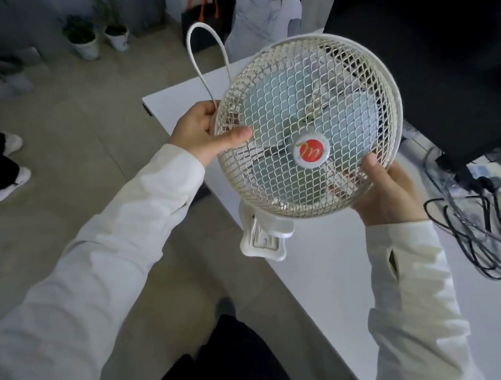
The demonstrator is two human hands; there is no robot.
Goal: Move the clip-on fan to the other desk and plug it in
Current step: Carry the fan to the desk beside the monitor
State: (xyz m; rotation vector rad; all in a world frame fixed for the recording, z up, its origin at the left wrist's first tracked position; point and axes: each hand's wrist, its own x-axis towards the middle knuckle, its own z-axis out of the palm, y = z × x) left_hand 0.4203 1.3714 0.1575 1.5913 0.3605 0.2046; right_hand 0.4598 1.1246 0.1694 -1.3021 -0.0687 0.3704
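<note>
I hold a white clip-on fan (307,124) in the air over the edge of a white desk (326,278). Its mesh cage faces me, with a red and silver badge at the hub. The white clip (264,234) hangs below the cage, gripping nothing. My left hand (205,133) grips the cage's left rim, thumb on the mesh, and also holds the white cord (196,57), which loops upward. My right hand (391,191) supports the cage's lower right rim. The plug is not visible.
A large dark monitor (446,72) stands at the desk's back right. A tangle of black cables and a power strip (479,218) lie at the right. Potted plants (84,40) and a person's white shoes (0,187) are on the floor to the left. Another person stands beyond the desk.
</note>
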